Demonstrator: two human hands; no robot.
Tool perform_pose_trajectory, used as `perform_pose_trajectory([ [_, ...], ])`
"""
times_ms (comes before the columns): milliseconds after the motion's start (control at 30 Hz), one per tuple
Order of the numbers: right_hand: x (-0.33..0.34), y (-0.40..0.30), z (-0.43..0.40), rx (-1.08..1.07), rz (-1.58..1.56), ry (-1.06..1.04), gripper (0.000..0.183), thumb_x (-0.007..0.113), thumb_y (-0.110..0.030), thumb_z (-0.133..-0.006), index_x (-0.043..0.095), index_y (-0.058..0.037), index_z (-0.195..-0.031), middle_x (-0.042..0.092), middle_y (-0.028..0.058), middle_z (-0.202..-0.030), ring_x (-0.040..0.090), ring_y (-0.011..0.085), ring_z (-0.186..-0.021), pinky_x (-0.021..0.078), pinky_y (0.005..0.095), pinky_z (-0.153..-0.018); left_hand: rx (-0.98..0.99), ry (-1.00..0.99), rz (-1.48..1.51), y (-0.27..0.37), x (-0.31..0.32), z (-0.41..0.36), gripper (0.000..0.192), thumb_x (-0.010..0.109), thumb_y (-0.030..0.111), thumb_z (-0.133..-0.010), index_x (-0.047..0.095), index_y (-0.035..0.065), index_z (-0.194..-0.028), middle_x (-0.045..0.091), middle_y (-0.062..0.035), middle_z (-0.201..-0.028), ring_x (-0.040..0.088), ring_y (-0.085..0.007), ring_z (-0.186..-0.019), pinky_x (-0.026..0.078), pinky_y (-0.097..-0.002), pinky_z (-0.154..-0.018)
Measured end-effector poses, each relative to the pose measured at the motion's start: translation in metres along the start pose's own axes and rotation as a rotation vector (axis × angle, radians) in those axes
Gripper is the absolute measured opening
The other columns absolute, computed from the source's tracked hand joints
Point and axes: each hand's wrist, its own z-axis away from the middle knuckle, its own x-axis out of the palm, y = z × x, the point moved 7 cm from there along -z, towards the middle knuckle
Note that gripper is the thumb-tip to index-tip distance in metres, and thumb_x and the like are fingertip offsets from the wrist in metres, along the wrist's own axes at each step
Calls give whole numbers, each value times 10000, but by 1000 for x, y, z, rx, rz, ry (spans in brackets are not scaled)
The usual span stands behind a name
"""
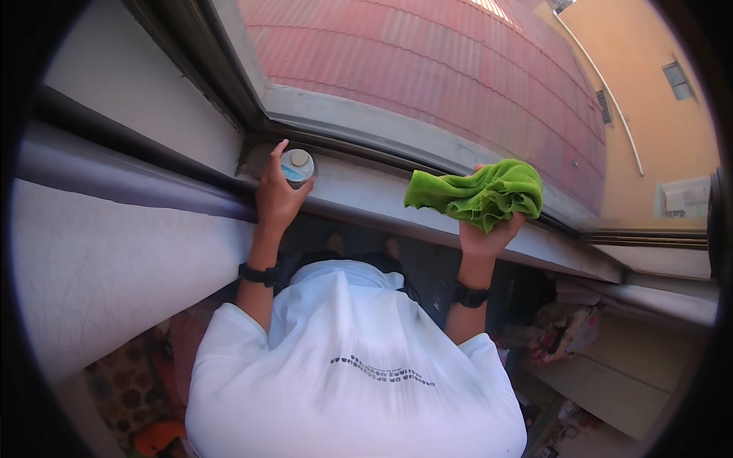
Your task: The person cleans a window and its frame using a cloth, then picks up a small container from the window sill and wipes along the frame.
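Note:
My left hand (pixel 279 193) is wrapped around a round container (pixel 300 165) with a pale cap and a blue patch on top, seen from above. It is at the left corner of the white windowsill (pixel 366 182); whether it rests on the sill or is just above it, I cannot tell. A bunched green cloth (pixel 481 192) with a frayed edge is gripped in my right hand (pixel 490 236), over the sill further right. The cloth hides most of those fingers.
The dark window frame (pixel 366 147) runs behind the sill. Beyond it lie a red corrugated roof (pixel 424 68) and an orange building (pixel 641 86). A curtain (pixel 137 172) hangs at the left. Cloth items (pixel 564 335) lie near a pale cabinet (pixel 624 372) at lower right.

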Motion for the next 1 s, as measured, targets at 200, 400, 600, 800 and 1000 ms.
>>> perform_pose_trajectory([
  [200,2,66,2,300,388,144,494,727,-110,-866,544,-11,-1313,634,124,-1241,649,278,-1114,538,407,-952,-54,-20,-48,-6,1,4,824,832,214,-767,396,131,-1461,605,-210,-1285,595,-403,-1182,488,-450,-983],
  [400,101,152,-42,104,1560,-414,493,777,-181,-778,597,-22,-1209,709,215,-939,708,341,-901,553,432,-784,-42,-6,46,-6,-4,9,864,836,118,-731,375,79,-1460,580,-243,-1307,571,-424,-1206,476,-460,-1006],
  [600,127,213,-61,54,1913,-637,430,733,-212,-771,592,-38,-1138,681,239,-791,671,447,-787,542,512,-694,-189,81,165,-1,-64,40,869,829,81,-717,365,60,-1452,592,-234,-1286,595,-368,-1202,464,-432,-1028],
  [800,118,262,-58,-12,1985,-616,363,686,-183,-773,560,-24,-1074,685,227,-752,696,443,-741,560,521,-662,-194,171,123,-17,-77,58,892,841,78,-703,366,63,-1457,594,-216,-1259,594,-326,-1168,455,-426,-1026],
  [1000,92,206,-44,105,2127,-562,329,681,-207,-815,570,-41,-1076,698,229,-814,708,429,-761,566,503,-653,-239,117,214,-11,-69,55,857,857,106,-711,392,65,-1430,610,-214,-1238,611,-329,-1159,471,-417,-1008],
])
